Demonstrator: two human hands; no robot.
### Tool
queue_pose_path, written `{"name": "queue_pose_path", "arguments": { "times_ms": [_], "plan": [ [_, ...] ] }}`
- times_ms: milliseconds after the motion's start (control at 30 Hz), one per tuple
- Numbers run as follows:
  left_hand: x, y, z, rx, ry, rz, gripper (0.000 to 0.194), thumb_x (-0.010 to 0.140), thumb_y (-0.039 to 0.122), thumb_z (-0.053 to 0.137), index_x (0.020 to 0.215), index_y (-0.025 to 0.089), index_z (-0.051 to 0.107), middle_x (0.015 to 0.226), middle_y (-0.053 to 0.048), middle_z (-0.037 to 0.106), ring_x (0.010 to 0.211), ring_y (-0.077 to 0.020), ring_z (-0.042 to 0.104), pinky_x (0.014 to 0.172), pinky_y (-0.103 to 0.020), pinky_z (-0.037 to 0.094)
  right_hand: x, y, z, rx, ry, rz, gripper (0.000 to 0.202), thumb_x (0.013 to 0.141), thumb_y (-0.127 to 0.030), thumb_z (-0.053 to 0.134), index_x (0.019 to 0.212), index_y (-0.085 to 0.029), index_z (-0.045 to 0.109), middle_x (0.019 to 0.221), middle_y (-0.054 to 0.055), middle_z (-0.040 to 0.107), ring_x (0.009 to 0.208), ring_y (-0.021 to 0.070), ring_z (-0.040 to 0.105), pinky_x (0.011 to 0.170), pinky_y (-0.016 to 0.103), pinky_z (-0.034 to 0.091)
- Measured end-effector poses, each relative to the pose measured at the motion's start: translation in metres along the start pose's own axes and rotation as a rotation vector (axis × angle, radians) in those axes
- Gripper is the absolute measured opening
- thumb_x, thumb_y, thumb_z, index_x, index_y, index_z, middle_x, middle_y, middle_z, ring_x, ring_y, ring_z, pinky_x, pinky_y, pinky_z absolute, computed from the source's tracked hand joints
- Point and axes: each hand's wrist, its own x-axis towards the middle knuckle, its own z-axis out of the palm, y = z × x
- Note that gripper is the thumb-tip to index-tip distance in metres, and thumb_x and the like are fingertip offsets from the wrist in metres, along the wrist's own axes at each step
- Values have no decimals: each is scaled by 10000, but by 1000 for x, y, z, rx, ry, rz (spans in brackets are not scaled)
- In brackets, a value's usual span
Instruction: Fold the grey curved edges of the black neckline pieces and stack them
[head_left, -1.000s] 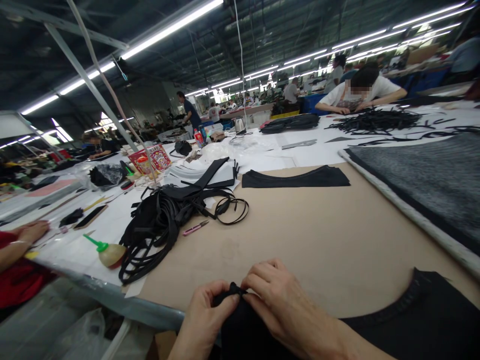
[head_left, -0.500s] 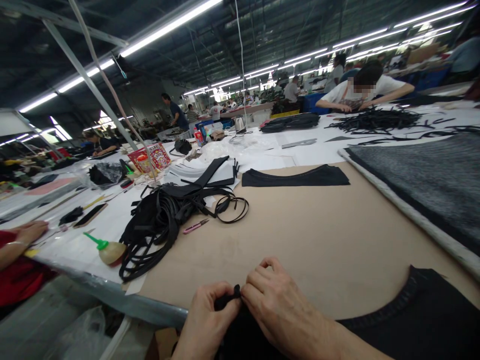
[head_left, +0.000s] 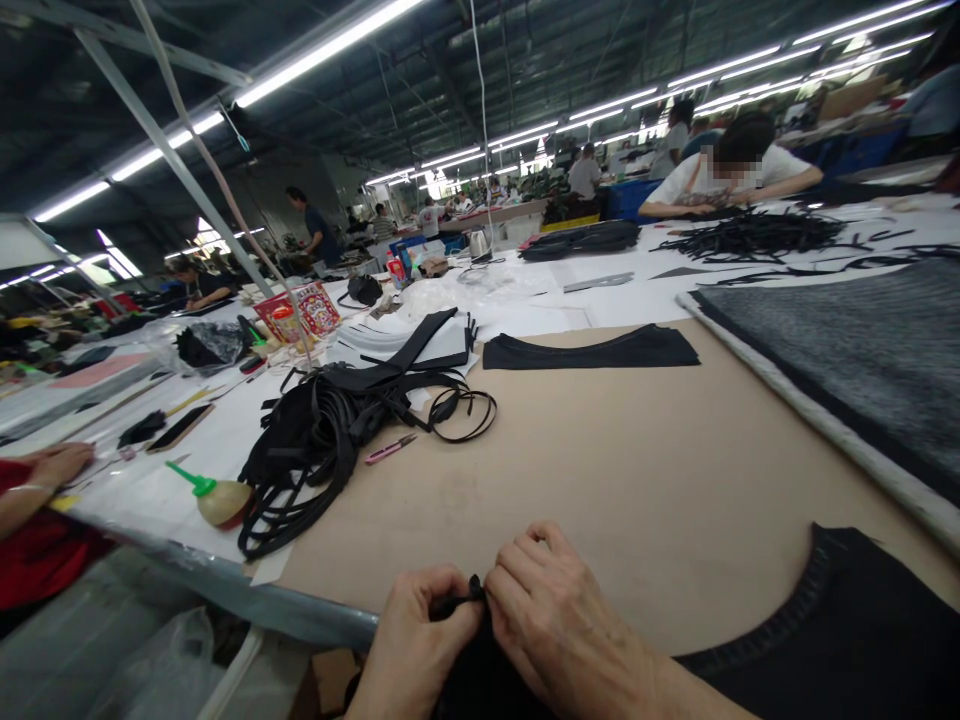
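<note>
At the near edge of the tan cardboard-covered table (head_left: 637, 470), both my hands pinch one corner of a black knitted fabric piece (head_left: 847, 640). My left hand (head_left: 412, 645) grips the corner from the left, thumb and forefinger closed on it. Touching it from the right, my right hand (head_left: 562, 625) has its fingertips closed on the same small black tip (head_left: 472, 590). The fabric runs off to the right along the table edge, with a curved ribbed border.
A tangle of black straps (head_left: 322, 450) lies to the left, with a pink cutter (head_left: 390, 450) and a green-capped glue bottle (head_left: 214, 498) near it. A black cut piece (head_left: 592, 352) lies ahead, a grey mat (head_left: 855, 350) to the right. A co-worker's arm in a red sleeve (head_left: 34, 500) rests far left. Other workers sit beyond.
My hands have stayed together on the fabric corner and shifted slightly lower and nearer; the pinched tip is smaller. A person in the background walked left.
</note>
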Motion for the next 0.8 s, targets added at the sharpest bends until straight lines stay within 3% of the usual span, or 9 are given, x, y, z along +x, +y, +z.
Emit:
{"name": "queue_pose_path", "arguments": {
  "times_ms": [100, 200, 333, 433, 533, 800],
  "plan": [
    [2, -7, 2, -64, -5, -32, 197, 609, 334, 563, 552, 147, 538, 531, 38, 398, 554, -99, 352, 520, -228, 248, -3, 2, 3, 0, 61, 27, 174, 793, -40, 464, 703, -176, 525, 696, 21, 538, 656, 167, 429, 691, 330, 307],
    [4, -21, 2, -125, 10, -63, 187, 594, 306, 610, 537, 142, 541, 505, 44, 413, 523, -84, 350, 503, -216, 226, -2, 10, -4, 39, 81, 153, 171, 787, -42, 477, 691, -174, 526, 703, 24, 542, 663, 166, 450, 650, 313, 312],
    [6, -36, -3, -372, -21, -227, 294, 565, 371, 734, 584, 148, 544, 492, 50, 466, 465, -65, 359, 480, -200, 218, 3, 20, -27, 258, -84, 360, 140, 825, -73, 519, 748, -178, 570, 758, 7, 587, 712, 148, 515, 700, 291, 353],
    [8, -39, -5, -425, -6, -233, 360, 533, 418, 785, 618, 137, 575, 524, 42, 509, 493, -71, 403, 502, -197, 263, 5, 18, -35, 409, -219, 331, 110, 866, -126, 537, 899, -202, 609, 916, 1, 621, 857, 151, 544, 809, 296, 361],
    [9, -37, -6, -368, -19, -184, 355, 547, 425, 776, 612, 138, 576, 541, 46, 490, 532, -79, 402, 517, -199, 280, 5, 10, -29, 401, -238, 301, 144, 850, -154, 570, 978, -212, 598, 987, 4, 608, 923, 166, 522, 849, 316, 343],
    [4, -19, -7, -60, -50, 4, 201, 662, 326, 591, 589, 144, 547, 576, 37, 410, 607, -107, 362, 560, -223, 298, 9, 1, -15, 192, -274, 177, 44, 839, -164, 515, 850, -203, 532, 915, 11, 576, 853, 179, 457, 784, 338, 300]
  ]
}}
